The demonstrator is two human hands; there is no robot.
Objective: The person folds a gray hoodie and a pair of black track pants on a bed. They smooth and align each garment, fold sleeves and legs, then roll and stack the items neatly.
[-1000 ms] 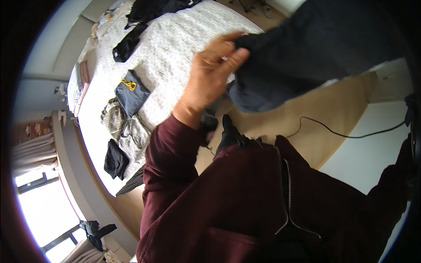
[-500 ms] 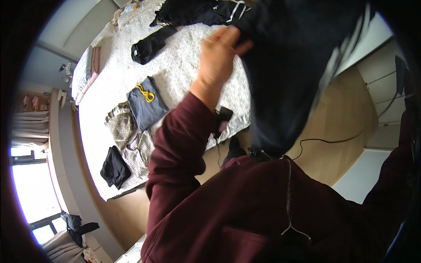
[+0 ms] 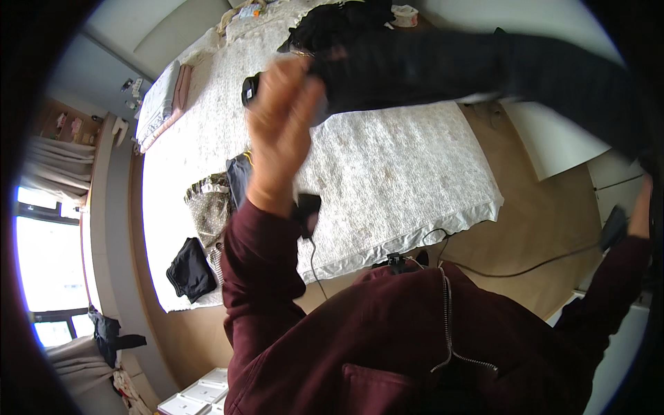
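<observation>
Long black trousers [image 3: 443,69] stretch through the air over the far part of the bed, between my two hands. My left hand [image 3: 280,128], raised and smeared by motion, has its fingers closed at their left end. At the right rim the other end runs to my right hand [image 3: 643,197], where only the wrist shows and the fingers are hidden. Behind the trousers a heap of black clothing [image 3: 339,24] lies on the bed. A folded blue-grey garment [image 3: 239,173] is mostly covered by my left forearm, beside a dotted garment [image 3: 209,211].
A folded black garment [image 3: 191,270] lies at the bed's near left corner. Folded blankets [image 3: 160,104] rest on the bed's [image 3: 394,166] left side. A cable [image 3: 512,275] crosses the wooden floor on the right. White boxes [image 3: 197,395] stand at lower left.
The trousers, earlier hanging down in front of my chest, now stretch out sideways above the bed. My left hand has moved left, and my right wrist has come into view at the right rim.
</observation>
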